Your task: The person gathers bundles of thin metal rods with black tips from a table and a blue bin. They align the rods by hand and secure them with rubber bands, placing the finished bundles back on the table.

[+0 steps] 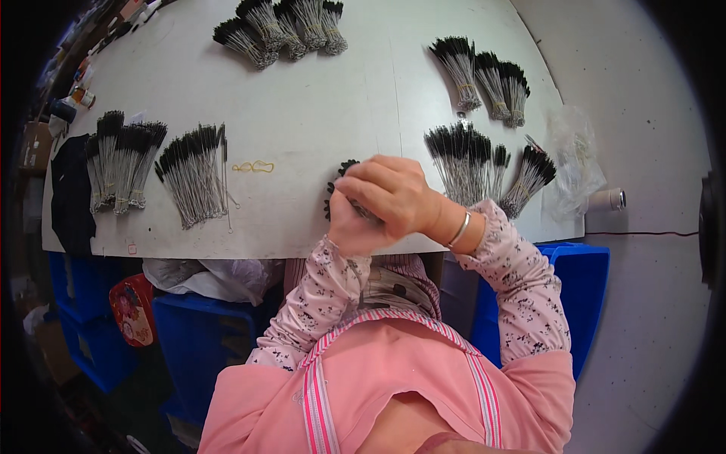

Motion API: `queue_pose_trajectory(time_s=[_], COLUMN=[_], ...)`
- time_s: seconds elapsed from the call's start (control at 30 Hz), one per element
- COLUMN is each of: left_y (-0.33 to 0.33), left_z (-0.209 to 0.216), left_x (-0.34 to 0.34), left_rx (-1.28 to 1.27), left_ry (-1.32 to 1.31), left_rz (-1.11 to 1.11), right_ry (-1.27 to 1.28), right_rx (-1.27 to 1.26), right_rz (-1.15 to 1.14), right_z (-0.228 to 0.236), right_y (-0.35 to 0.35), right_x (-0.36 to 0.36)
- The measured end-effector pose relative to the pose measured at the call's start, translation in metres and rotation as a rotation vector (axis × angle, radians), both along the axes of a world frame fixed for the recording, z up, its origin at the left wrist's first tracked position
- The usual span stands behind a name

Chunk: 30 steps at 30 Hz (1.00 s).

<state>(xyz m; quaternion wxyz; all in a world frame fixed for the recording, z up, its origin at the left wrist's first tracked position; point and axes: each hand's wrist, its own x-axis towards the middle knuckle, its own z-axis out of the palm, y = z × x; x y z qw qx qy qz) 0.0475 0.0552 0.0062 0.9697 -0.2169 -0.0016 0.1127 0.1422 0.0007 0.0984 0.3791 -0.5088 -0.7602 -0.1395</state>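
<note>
Close to the table's near edge, my left hand point(357, 227) is closed around a bundle of small wire brushes. Black bristle tips of the bundle point(330, 189) stick out past the fingers on the left; the wire stems are mostly hidden. My right hand point(397, 189) overlaps the left from above, its fingers curled over the same bundle. Whether it also pinches a band cannot be made out. Left of the hands lie some yellow rubber bands point(253, 167). Beyond them a loose row of brushes point(195, 178) is spread, black ends pointing away from me.
Banded brush bundles lie at the left point(125, 163), far middle point(283, 32) and far right point(484, 79). More brushes point(460, 163) lie right of my hands, near a clear plastic bag point(576, 155). Blue crates point(581, 291) stand below the table edge. A dark cloth point(69, 193) hangs at the left.
</note>
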Motion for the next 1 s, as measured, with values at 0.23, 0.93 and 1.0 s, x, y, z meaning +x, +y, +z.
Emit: queue_pose_trajectory(time_s=[0.23, 0.93, 1.0], left_y=[0.001, 0.005, 0.021], left_z=[-0.034, 0.047, 0.049], left_x=[0.023, -0.051, -0.076], left_rx=[0.168, 0.738, 1.252], left_ry=[0.057, 0.410, 0.735], left_rz=[0.151, -0.404, -0.123], right_ry=[0.011, 0.226, 0.294], right_rx=[0.001, 0.155, 0.096], right_rz=[-0.052, -0.290, -0.286], right_z=[-0.002, 0.005, 0.024], right_y=[0.028, 0.029, 0.022], right_x=[0.004, 0.037, 0.041])
